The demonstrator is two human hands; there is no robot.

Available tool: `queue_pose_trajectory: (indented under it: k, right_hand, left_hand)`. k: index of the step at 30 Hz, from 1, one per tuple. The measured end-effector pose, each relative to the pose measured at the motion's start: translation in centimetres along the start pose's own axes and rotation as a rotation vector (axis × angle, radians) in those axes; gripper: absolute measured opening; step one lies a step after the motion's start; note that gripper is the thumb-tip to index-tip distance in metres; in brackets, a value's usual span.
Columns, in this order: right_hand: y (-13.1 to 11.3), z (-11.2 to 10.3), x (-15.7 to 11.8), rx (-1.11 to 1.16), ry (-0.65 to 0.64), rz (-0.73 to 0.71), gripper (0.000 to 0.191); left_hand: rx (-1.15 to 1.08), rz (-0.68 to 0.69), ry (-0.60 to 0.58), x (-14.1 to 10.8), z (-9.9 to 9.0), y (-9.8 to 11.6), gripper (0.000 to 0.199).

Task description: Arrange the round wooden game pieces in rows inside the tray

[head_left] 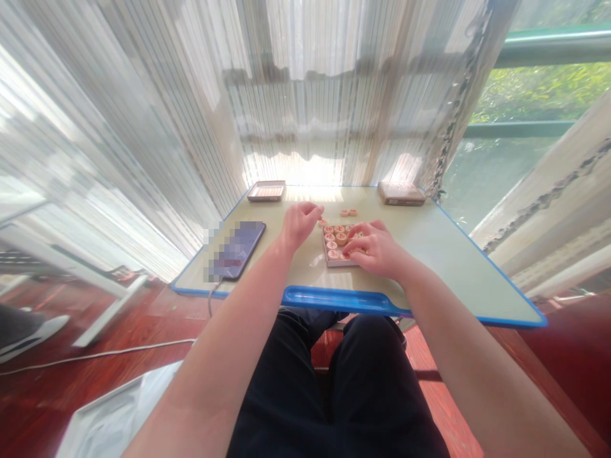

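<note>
A shallow box (326, 262) on the table holds round Chinese chess pieces (329, 237) with red characters. My right hand (377, 249) lies over the box's right side, fingers apart and fingertips touching the pieces, hiding several of them. Just beyond the box's left back corner, my left hand (300, 224) hovers with curled fingers, the fingertips drawn together. Whether it pinches anything is hidden. One loose chess piece (323, 223) lies close to its fingertips. Two more loose pieces (349, 213) sit side by side behind the box.
A phone or tablet (238, 251) with a cable lies at the table's left. An open shallow tray (266, 191) stands at the back left, a flat box (401, 193) at the back right. A blue pen trough (338, 298) lines the table's front edge. Curtains hang behind.
</note>
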State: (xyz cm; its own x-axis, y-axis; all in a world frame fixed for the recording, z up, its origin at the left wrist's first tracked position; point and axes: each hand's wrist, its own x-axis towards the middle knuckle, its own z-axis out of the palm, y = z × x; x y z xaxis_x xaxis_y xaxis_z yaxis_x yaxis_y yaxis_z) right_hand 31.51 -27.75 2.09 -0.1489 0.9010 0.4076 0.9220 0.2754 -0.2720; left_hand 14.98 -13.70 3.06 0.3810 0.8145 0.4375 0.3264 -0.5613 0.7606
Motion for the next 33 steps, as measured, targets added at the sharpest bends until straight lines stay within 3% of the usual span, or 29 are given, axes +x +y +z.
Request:
queue_pose_trajectory:
  k: [15, 19, 22, 27, 33]
  right_hand:
    - [0.2, 0.1, 0.1, 0.011, 0.027, -0.023, 0.025]
    - [0.7, 0.0, 0.2, -0.014, 0.173, 0.067, 0.027]
    - [1.1, 0.1, 0.2, -0.014, 0.243, 0.132, 0.030]
    - [0.9, 0.7, 0.3, 0.008, 0.059, 0.017, 0.034]
    - [0.8, 0.9, 0.4, 0.005, 0.005, 0.007, 0.033]
  left_hand:
    - [0.056, 0.035, -0.014, 0.0, 0.0, -0.1, 0.036]
    - [0.203, 0.048, -0.038, 0.3, 0.5, -1.2, 0.027]
    - [0.266, 0.093, -0.131, 0.4, 1.0, -2.3, 0.036]
    - [0.278, 0.116, -0.269, 0.4, 1.4, -3.4, 0.047]
    - [0.288, 0.081, -0.262, 0.4, 1.3, -3.4, 0.047]
